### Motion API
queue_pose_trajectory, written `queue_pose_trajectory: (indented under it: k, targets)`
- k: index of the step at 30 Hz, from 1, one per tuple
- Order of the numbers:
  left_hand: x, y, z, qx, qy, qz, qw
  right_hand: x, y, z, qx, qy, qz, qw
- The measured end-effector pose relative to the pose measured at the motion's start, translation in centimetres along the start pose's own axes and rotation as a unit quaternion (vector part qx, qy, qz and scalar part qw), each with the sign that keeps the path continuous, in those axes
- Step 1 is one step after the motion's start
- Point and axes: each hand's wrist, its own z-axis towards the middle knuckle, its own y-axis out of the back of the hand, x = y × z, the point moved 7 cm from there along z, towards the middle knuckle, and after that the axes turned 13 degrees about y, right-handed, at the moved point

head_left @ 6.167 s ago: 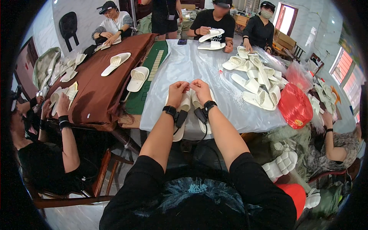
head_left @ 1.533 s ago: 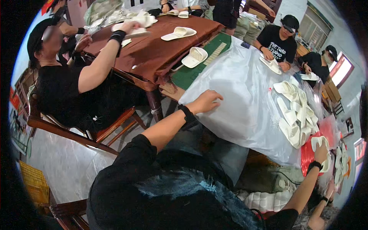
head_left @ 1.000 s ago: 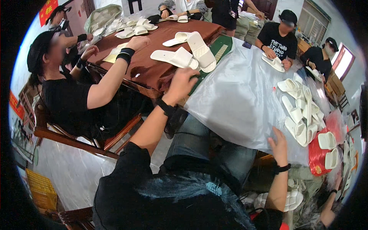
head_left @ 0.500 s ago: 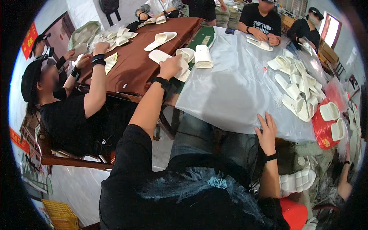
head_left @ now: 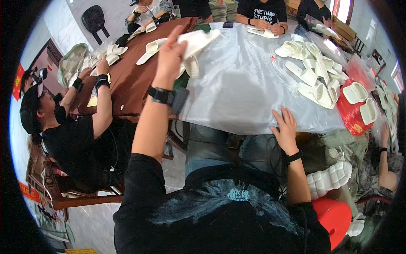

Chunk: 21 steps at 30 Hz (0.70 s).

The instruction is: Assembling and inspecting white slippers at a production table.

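My left hand (head_left: 170, 61) is raised over the seam between the brown cloth and the plastic-covered table. It grips a white slipper (head_left: 198, 40), which is tilted and smeared by motion. Just below, other white slippers (head_left: 193, 67) lie partly hidden behind the hand and the held one. One more loose slipper (head_left: 149, 51) rests on the brown cloth to the left. My right hand (head_left: 286, 130) lies flat on the near edge of the clear plastic sheet (head_left: 237, 97), fingers spread, holding nothing.
A heap of white slippers (head_left: 317, 70) covers the table's right side, beside a red bag (head_left: 355, 120) with two slippers on it. A co-worker (head_left: 55, 127) sits close on my left at the brown cloth (head_left: 135, 84). Others work along the far side, near a phone (head_left: 228, 25).
My left hand has lifted a white slipper off the table, moving it up and turning it. My right hand stays on the plastic sheet. The whole view has shifted.
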Motion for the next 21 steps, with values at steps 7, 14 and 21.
queue_pose_trajectory:
  k: [7, 14, 21]
  targets:
    - [8.2, -12.7, -5.9, 0.135, 0.064, 0.107, 0.983, 3.0, 0.6, 1.3, -0.033, 0.003, 0.128, 0.991]
    - [15.0, -17.5, -11.4, 0.235, 0.138, 0.246, 0.93, 4.1, 1.3, 1.3, -0.134, -0.136, 0.404, 0.895]
    - [10.2, -10.4, -7.7, 0.067, -0.173, 0.421, 0.888, 4.0, 0.5, 0.9, -0.075, -0.027, 0.244, 0.967]
